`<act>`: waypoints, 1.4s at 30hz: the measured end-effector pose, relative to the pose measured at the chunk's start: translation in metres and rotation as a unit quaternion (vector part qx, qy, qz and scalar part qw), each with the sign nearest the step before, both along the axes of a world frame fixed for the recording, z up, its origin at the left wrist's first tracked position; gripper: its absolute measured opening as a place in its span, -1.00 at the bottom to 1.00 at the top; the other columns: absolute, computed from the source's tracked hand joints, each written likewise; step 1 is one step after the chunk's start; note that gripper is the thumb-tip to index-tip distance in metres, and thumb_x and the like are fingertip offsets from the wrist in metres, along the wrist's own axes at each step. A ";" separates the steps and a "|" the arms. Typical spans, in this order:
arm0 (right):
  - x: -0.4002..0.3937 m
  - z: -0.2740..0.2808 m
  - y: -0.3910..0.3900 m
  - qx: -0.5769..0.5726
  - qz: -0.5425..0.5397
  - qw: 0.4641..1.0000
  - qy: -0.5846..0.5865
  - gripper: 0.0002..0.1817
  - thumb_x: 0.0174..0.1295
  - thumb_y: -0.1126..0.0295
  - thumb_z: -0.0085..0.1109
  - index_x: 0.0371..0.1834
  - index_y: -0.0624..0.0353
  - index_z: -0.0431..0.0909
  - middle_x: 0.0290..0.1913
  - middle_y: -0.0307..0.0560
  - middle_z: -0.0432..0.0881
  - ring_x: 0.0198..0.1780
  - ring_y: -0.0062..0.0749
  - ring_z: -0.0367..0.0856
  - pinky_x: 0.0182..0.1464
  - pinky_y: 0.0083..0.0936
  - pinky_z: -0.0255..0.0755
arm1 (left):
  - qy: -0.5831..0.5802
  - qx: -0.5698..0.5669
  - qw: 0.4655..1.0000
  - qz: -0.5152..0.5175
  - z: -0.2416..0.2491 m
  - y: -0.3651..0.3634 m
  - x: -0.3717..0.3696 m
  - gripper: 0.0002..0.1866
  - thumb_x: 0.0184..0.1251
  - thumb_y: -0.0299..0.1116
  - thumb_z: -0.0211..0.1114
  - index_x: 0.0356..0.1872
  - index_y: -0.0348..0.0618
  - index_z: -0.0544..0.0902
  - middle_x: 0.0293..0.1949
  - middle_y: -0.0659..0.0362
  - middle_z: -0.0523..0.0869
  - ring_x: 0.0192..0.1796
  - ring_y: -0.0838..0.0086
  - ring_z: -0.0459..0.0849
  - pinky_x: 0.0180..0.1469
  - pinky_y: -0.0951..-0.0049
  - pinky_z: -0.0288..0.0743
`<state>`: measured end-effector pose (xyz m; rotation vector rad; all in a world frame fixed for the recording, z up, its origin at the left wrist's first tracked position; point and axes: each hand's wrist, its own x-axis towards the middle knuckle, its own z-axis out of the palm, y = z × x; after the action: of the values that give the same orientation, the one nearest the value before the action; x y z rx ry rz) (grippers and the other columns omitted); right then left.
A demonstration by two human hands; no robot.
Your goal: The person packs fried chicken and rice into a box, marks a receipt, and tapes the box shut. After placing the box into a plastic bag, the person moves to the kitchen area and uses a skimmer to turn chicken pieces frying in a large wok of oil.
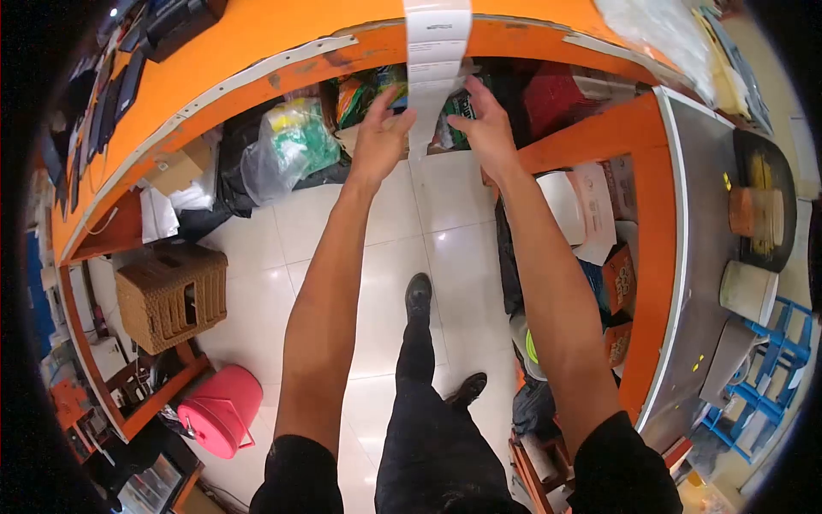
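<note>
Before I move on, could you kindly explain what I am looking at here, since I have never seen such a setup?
Of course. There is no machine here: these are a person's own bare hands. The single picture comes from a camera worn on the head, looking forward and down, so the arms reach away from you.

The left hand and right hand are open, one on each side of a printed white strip that hangs over the edge of an orange counter. Whether the fingers touch the strip, I cannot tell. On the counter, clear plastic wrapping lies towards the right. Below it are plastic bags.
</note>
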<state>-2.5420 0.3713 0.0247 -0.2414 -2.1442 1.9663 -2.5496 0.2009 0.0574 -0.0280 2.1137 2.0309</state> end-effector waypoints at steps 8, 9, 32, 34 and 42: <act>0.066 0.052 -0.020 0.037 0.002 0.990 -0.135 -0.75 0.14 0.46 0.27 -0.13 0.33 0.62 -0.22 -0.07 0.70 -0.17 -0.47 0.63 -0.06 -0.55 0.49 | 0.210 -0.162 0.958 0.108 0.032 -0.022 0.036 -0.72 0.10 -0.41 0.38 -0.12 -0.12 0.65 -0.26 0.15 0.63 -0.30 0.35 0.55 -0.25 0.39 0.41; 0.074 0.061 -0.023 0.026 -0.009 0.990 -0.141 -0.76 0.15 0.47 0.27 -0.13 0.33 0.62 -0.23 -0.08 0.70 -0.17 -0.50 0.63 -0.07 -0.57 0.49 | 0.270 -0.196 0.939 0.085 0.042 -0.023 0.044 -0.72 0.06 -0.43 0.41 -0.14 -0.11 0.65 -0.28 0.17 0.63 -0.28 0.36 0.55 -0.22 0.37 0.41; 0.096 0.104 -0.023 -0.092 0.114 0.988 -0.040 -0.82 0.20 0.66 0.08 -0.14 0.37 0.58 -0.19 -0.16 0.53 -0.20 -0.59 0.48 -0.16 -0.69 0.36 | 0.486 -0.348 0.796 -0.094 0.104 -0.012 0.052 -0.70 -0.15 -0.37 0.51 -0.28 -0.01 0.69 -0.25 0.36 0.66 -0.23 0.41 0.52 -0.24 0.36 0.30; 0.096 0.105 -0.022 -0.098 0.123 0.987 -0.039 -0.80 0.19 0.67 0.08 -0.13 0.37 0.58 -0.17 -0.15 0.54 -0.17 -0.58 0.49 -0.12 -0.68 0.38 | 0.493 -0.351 0.791 -0.092 0.101 -0.011 0.052 -0.69 -0.14 -0.39 0.50 -0.28 -0.03 0.69 -0.25 0.35 0.67 -0.25 0.41 0.53 -0.25 0.37 0.31; 0.091 0.097 -0.018 -0.067 0.113 0.990 -0.046 -0.79 0.17 0.70 0.12 -0.11 0.42 0.57 -0.16 -0.10 0.57 -0.15 -0.51 0.56 -0.07 -0.63 0.45 | 0.499 -0.352 0.788 -0.083 0.093 -0.003 0.053 -0.70 -0.10 -0.40 0.47 -0.24 -0.10 0.67 -0.24 0.31 0.69 -0.25 0.40 0.56 -0.27 0.37 0.35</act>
<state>-2.4510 0.3537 0.1217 -0.1166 -2.1814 2.2703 -2.4966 0.1977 0.1503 1.3201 3.1661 1.0534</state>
